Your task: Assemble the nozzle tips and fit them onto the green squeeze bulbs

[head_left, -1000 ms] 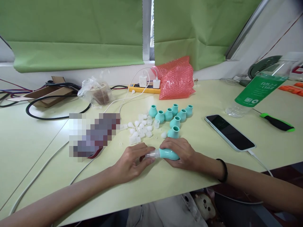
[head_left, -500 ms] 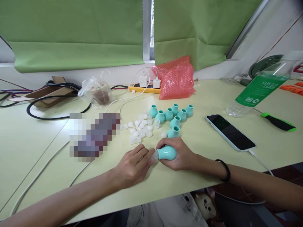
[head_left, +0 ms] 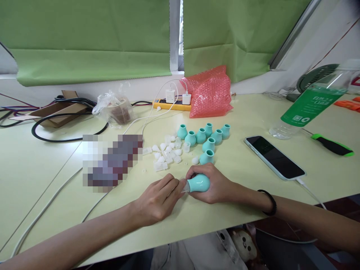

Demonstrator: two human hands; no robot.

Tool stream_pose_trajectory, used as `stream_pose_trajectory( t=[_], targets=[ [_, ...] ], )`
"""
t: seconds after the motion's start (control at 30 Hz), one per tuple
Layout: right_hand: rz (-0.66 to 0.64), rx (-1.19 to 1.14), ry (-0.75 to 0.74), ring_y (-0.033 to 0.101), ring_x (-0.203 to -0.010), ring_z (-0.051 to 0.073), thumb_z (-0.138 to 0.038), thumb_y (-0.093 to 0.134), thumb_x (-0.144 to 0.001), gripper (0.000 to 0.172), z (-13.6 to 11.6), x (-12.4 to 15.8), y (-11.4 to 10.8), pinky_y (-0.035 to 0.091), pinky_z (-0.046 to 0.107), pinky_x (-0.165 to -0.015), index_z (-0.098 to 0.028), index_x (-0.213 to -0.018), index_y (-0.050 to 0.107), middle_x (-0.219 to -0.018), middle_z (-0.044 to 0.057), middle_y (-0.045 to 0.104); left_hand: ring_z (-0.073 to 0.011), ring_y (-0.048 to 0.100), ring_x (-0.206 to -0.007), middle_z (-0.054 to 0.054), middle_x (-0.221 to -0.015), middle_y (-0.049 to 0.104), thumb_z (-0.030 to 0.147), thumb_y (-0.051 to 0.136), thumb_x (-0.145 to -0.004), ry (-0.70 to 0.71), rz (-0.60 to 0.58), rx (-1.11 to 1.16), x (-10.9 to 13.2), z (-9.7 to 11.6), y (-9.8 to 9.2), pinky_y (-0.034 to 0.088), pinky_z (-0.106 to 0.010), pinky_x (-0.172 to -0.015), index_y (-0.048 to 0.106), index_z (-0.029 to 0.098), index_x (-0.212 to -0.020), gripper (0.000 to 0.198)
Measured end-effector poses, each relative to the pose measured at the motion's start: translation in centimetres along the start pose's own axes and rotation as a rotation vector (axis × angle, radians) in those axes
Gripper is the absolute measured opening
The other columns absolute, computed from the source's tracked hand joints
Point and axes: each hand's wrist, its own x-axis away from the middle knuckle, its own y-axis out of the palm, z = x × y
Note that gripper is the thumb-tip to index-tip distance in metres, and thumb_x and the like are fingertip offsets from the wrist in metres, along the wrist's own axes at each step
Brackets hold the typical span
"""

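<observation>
My right hand (head_left: 212,182) is wrapped round a teal rubber bulb (head_left: 200,183), which lies on its side with its neck to the left. At that neck, my left hand (head_left: 162,195) pinches a translucent plastic tip (head_left: 185,185); the fingers hide much of it. Whether the tip sits inside the neck or only against it, I cannot tell. Just beyond my hands stand several more teal bulbs (head_left: 208,144), open necks up. Left of them is a loose pile of small white and translucent plastic pieces (head_left: 165,152).
A phone (head_left: 274,156) on a cable lies to the right, near a tilted green-labelled bottle (head_left: 306,108) and a green-black handled tool (head_left: 332,145). Behind are a yellow power strip (head_left: 173,106) and a pink bubble-wrap bag (head_left: 210,93). A blurred-out object (head_left: 114,161) lies left.
My left fingers have shifted slightly toward the bulb's neck, covering more of the translucent tip. My right hand keeps its hold on the bulb.
</observation>
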Motion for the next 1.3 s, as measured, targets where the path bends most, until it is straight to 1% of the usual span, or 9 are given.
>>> stream_pose_trajectory(
  t=[0.37,0.57,0.63,0.77,0.83,0.9,1.0,1.17,1.3],
  targets=[
    [-0.038,-0.06,0.07,0.052,-0.057,0.01,-0.014,0.058,-0.058,0.012,-0.3,-0.1,0.0,0.04,0.021,-0.054,-0.016,-0.069,0.052,-0.063,-0.001,0.057,-0.0193,0.045,-0.071,-0.011,-0.076,0.053,0.005,0.052,-0.073,0.031,-0.021,-0.011,0.1,0.1,-0.3,0.045,-0.031,-0.054,0.045,-0.002,-0.106,0.034],
    [-0.055,-0.104,0.101,0.053,-0.061,0.011,-0.015,0.06,-0.058,0.015,-0.6,-0.2,-0.1,0.042,0.021,-0.057,-0.015,-0.073,0.054,-0.068,0.0,0.059,-0.0179,0.047,-0.068,-0.009,-0.072,0.054,0.006,0.052,-0.073,-0.019,0.011,-0.013,-0.1,0.2,-0.1,0.045,-0.03,-0.053,0.045,0.001,-0.106,0.035],
    [-0.034,-0.11,0.084,0.054,-0.062,0.012,-0.02,0.062,-0.06,0.017,-0.6,-0.1,-0.2,0.043,0.022,-0.057,-0.015,-0.074,0.055,-0.068,0.0,0.059,-0.0179,0.048,-0.067,-0.008,-0.071,0.055,0.009,0.053,-0.072,-0.042,0.046,0.019,-0.4,-0.3,-0.5,0.046,-0.03,-0.053,0.047,0.005,-0.105,0.034],
    [0.003,-0.088,0.01,0.056,-0.064,0.012,-0.027,0.063,-0.063,0.019,-0.6,0.1,-0.1,0.044,0.023,-0.059,-0.016,-0.077,0.057,-0.07,0.001,0.061,-0.022,0.05,-0.072,-0.012,-0.079,0.057,0.028,0.049,-0.072,-0.03,0.129,0.168,-1.1,-2.4,-2.2,0.046,-0.037,-0.057,0.049,0.009,-0.102,0.036],
    [0.0,-0.071,-0.008,0.057,-0.066,0.013,-0.029,0.063,-0.064,0.019,-0.5,0.2,0.0,0.044,0.023,-0.061,-0.017,-0.078,0.057,-0.071,0.001,0.062,-0.0203,0.05,-0.073,-0.011,-0.084,0.058,0.021,0.047,-0.072,-0.124,0.155,0.201,-1.5,-3.6,-3.2,0.046,-0.036,-0.061,0.048,0.011,-0.104,0.033],
    [0.007,-0.059,-0.004,0.057,-0.065,0.013,-0.03,0.063,-0.065,0.019,-0.4,0.3,0.0,0.044,0.023,-0.061,-0.017,-0.078,0.058,-0.07,0.001,0.062,-0.0185,0.049,-0.074,-0.009,-0.084,0.058,0.016,0.048,-0.073,-0.246,0.104,0.151,-2.0,-4.6,-3.7,0.045,-0.035,-0.064,0.051,0.014,-0.101,0.028],
    [0.014,-0.048,-0.017,0.056,-0.063,0.012,-0.031,0.062,-0.066,0.019,-0.3,0.3,0.0,0.043,0.023,-0.059,-0.016,-0.077,0.058,-0.068,0.001,0.062,-0.0184,0.048,-0.077,-0.008,-0.084,0.057,0.016,0.046,-0.077,-0.391,-0.057,0.073,-2.6,-5.5,-3.6,0.043,-0.034,-0.068,0.055,0.015,-0.098,0.023],
    [0.072,-0.027,-0.047,0.057,-0.064,0.012,-0.032,0.062,-0.066,0.02,-0.4,0.2,-0.2,0.043,0.024,-0.061,-0.016,-0.077,0.057,-0.069,0.002,0.062,-0.0209,0.049,-0.08,-0.008,-0.079,0.059,0.021,0.041,-0.079,-0.502,-0.404,-0.055,-3.2,-6.9,-3.1,0.043,-0.032,-0.066,0.062,0.015,-0.086,0.023],
    [0.089,-0.024,-0.056,0.056,-0.062,0.012,-0.032,0.062,-0.066,0.02,-0.3,0.3,-0.2,0.044,0.023,-0.059,-0.017,-0.077,0.056,-0.068,0.001,0.062,-0.0201,0.053,-0.073,-0.005,-0.069,0.059,0.03,0.048,-0.075,-0.591,-0.573,-0.024,-3.3,-8.0,-3.7,0.041,-0.029,-0.062,0.064,0.017,-0.075,0.021]
  ],
)
